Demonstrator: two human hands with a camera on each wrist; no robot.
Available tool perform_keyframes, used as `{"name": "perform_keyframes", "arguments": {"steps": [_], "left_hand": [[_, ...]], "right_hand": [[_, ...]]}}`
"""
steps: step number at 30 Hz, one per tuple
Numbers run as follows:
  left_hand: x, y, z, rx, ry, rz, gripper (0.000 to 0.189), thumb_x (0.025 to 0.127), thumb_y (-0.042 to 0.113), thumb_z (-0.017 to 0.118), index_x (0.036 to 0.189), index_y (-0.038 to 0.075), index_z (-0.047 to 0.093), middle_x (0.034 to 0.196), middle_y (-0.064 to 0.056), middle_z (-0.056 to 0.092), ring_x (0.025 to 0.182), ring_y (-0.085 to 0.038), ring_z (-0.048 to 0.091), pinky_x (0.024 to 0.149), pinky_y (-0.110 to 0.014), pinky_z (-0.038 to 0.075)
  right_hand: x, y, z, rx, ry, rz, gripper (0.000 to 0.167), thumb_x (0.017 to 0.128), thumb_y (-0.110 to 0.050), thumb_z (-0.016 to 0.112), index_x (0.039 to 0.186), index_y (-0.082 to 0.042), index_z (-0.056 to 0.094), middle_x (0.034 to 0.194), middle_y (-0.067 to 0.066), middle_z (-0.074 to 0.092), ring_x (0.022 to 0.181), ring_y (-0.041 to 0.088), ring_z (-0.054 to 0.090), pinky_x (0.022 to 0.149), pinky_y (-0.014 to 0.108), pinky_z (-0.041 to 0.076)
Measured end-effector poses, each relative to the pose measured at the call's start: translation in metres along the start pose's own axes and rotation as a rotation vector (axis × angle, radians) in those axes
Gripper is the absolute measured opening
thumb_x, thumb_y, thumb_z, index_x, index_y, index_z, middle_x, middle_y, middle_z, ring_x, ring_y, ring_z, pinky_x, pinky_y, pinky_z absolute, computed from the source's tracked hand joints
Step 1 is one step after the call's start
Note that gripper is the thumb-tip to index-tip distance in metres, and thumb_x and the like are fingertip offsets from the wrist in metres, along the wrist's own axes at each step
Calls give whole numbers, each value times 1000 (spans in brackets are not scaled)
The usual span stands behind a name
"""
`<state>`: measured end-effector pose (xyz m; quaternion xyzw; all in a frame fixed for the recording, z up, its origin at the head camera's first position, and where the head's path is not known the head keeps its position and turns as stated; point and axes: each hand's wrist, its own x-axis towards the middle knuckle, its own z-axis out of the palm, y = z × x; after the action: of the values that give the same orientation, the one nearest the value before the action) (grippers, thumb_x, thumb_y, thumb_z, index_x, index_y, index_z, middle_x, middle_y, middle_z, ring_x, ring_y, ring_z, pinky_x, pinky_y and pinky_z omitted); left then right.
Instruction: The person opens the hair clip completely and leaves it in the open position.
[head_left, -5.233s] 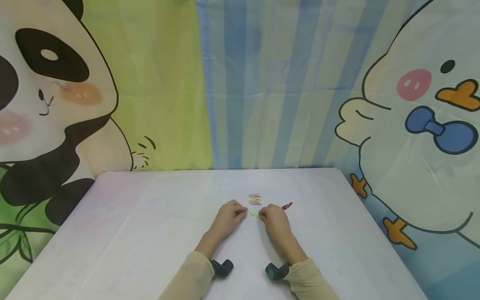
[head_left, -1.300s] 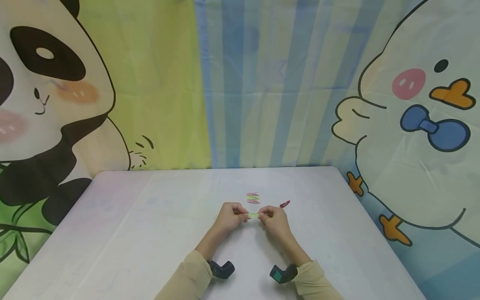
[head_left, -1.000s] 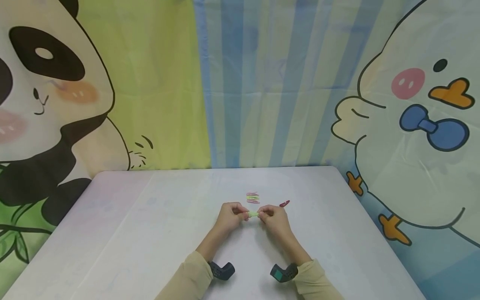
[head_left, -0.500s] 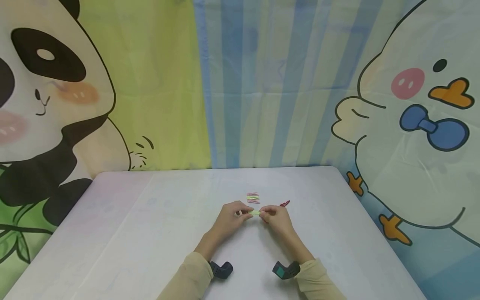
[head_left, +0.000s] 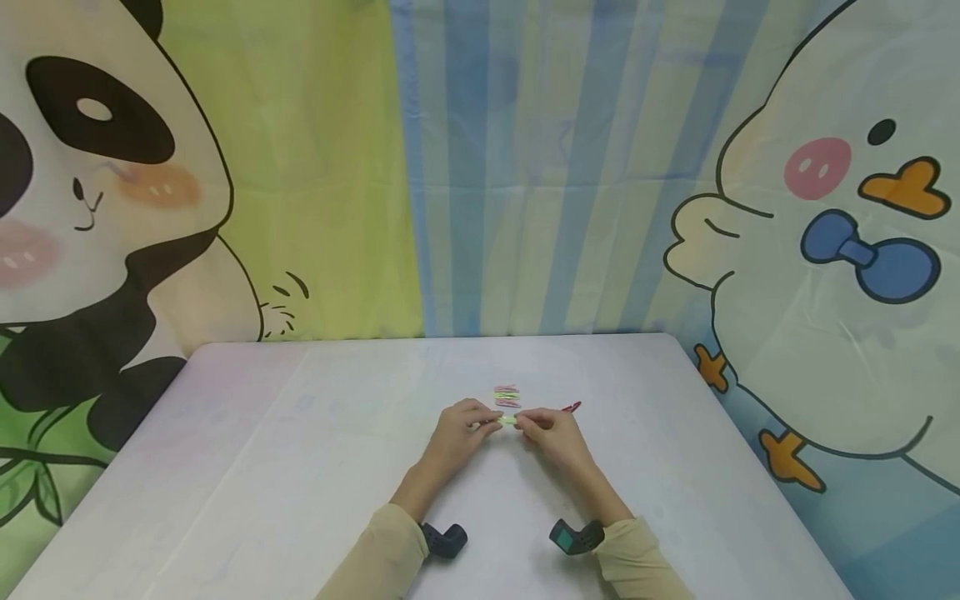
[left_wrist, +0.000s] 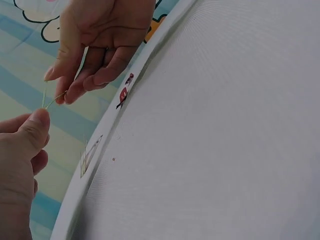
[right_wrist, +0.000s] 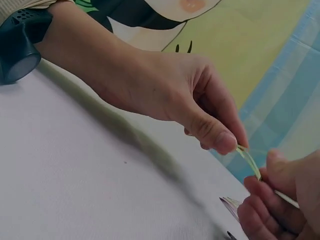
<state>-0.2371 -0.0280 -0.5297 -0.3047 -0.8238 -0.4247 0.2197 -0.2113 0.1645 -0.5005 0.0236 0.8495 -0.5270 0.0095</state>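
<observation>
A thin yellow-green rubber band [head_left: 507, 420] is stretched between the two hands, above the white table. My left hand [head_left: 458, 433] pinches one end between thumb and forefinger, as the band [right_wrist: 251, 162] shows in the right wrist view. At its other end is my right hand [head_left: 555, 435]. In the left wrist view, two strands of the band [left_wrist: 46, 97] fan out from the left fingertips to the right thumb and a right finger. Just beyond the hands lies a row of pink and yellow-green bands [head_left: 507, 396].
A small red piece [head_left: 572, 407] with a dark part lies beyond my right hand, partly covered by it. Both wrists carry dark devices [head_left: 576, 537]. Behind the table's far edge hangs a printed cloth [head_left: 510, 183] with cartoon animals.
The yellow-green band, seen near the table between both hands 5 s ago, is now stretched between them. Over the last second both hands shift slightly away from the body. The row of bands stays put.
</observation>
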Motion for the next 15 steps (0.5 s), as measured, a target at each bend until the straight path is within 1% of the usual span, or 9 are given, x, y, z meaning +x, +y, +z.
{"name": "perform_keyframes", "arguments": {"steps": [3,5,7,10,11,15], "left_hand": [[0,-2,1,-25,35,7,18,78,17,77,95,12,76,84,5,70,74,-5,60,65,-21,50],[0,-3,1,-53,56,9,17,78,16,77,94,11,76,84,4,71,72,-5,60,63,-21,49],[0,-3,1,-74,67,3,17,78,16,77,94,10,76,84,4,71,70,-5,59,62,-21,48],[0,-4,2,-94,66,-16,16,78,16,76,93,10,76,83,4,71,69,-4,58,60,-19,47],[0,-4,2,-97,63,-23,16,78,17,76,93,11,76,83,4,71,68,-4,58,59,-18,46],[-1,-5,3,-108,36,-69,16,79,17,76,94,13,76,83,5,71,69,-4,58,59,-18,45]], "right_hand": [[2,3,-1,21,-3,-46,23,88,-25,68,104,-9,73,93,7,73,75,13,65,70,27,54],[4,6,-1,23,5,-83,19,87,-21,69,103,-12,73,95,5,73,79,12,65,72,25,54],[4,9,0,15,22,-121,16,85,-16,71,101,-14,74,95,3,74,80,11,65,71,23,53],[5,12,2,-25,63,-167,15,82,-15,74,96,-16,75,93,0,74,80,9,64,68,20,52],[5,13,3,-36,78,-179,14,81,-15,75,95,-16,75,91,0,74,78,9,64,66,19,52],[4,14,8,-107,147,-245,12,79,-16,77,91,-15,75,85,-1,74,75,9,65,64,19,51]]}}
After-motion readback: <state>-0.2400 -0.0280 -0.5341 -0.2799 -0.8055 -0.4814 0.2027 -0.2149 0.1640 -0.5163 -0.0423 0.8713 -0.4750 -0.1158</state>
